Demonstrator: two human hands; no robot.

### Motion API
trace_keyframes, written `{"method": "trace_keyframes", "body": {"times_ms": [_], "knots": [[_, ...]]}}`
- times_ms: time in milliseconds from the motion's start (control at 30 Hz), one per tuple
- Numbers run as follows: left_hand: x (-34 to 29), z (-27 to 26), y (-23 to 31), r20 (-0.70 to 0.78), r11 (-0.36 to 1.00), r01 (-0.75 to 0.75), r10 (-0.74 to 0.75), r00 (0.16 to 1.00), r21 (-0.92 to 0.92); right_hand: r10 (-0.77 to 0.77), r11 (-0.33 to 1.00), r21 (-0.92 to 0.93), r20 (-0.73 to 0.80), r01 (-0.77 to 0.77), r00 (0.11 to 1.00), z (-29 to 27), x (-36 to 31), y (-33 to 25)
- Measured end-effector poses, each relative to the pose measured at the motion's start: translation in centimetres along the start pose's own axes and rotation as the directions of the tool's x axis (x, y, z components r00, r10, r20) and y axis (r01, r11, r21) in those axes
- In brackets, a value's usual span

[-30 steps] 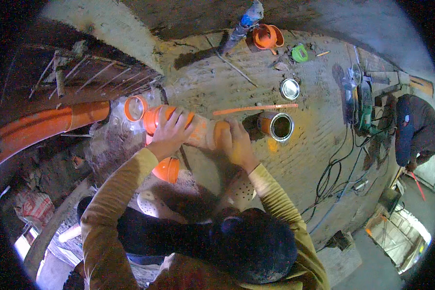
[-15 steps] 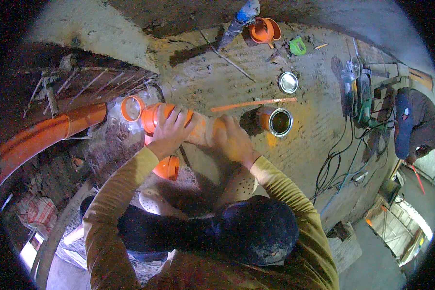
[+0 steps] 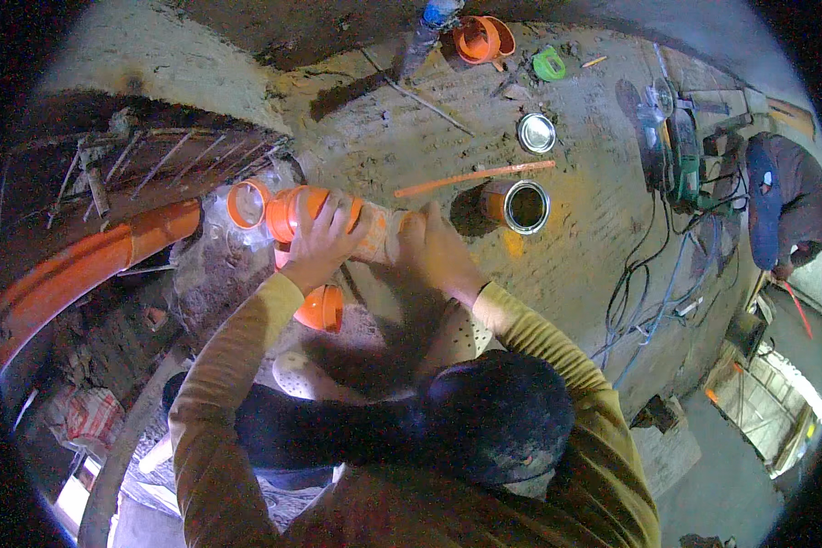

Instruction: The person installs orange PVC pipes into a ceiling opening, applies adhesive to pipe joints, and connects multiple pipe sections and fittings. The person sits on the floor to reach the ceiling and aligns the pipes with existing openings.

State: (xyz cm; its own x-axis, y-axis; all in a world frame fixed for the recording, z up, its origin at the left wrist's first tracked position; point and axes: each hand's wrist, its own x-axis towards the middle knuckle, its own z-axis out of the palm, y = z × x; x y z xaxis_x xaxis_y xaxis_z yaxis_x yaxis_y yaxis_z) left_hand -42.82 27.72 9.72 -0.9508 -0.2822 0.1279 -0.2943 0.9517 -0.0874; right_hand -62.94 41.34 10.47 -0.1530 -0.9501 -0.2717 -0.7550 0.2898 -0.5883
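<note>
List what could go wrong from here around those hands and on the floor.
1. The right hand, at one end of the orange pipe, is near the open can; a careless swing might tip it.
2. The orange fitting lies near the left shoe; a shifting foot could knock it.
3. The looped black cables might trip someone.

Your left hand (image 3: 324, 242) covers part of the orange pipe (image 3: 371, 234), and your right hand (image 3: 440, 256) hides its right end. The contents of the can (image 3: 519, 207) are too dark to tell. The upper edge cuts off the post (image 3: 423, 44); the lower edge crops your shirt (image 3: 457, 507).
</note>
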Motion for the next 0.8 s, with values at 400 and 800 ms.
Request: {"method": "trace_keyframes", "body": {"times_ms": [400,800], "knots": [[1.2,-0.9,-0.3,0.270,0.995,0.015,0.012,0.963,-0.098,-0.155,0.962,-0.230,-0.011,0.148,0.988,2.4,0.9,5.1],[1.3,-6.9,1.5,0.302,0.940,0.133,-0.033,0.953,-0.315,0.055,0.982,0.185,-0.061,-0.042,0.997,-1.1,-3.5,2.9]]}}
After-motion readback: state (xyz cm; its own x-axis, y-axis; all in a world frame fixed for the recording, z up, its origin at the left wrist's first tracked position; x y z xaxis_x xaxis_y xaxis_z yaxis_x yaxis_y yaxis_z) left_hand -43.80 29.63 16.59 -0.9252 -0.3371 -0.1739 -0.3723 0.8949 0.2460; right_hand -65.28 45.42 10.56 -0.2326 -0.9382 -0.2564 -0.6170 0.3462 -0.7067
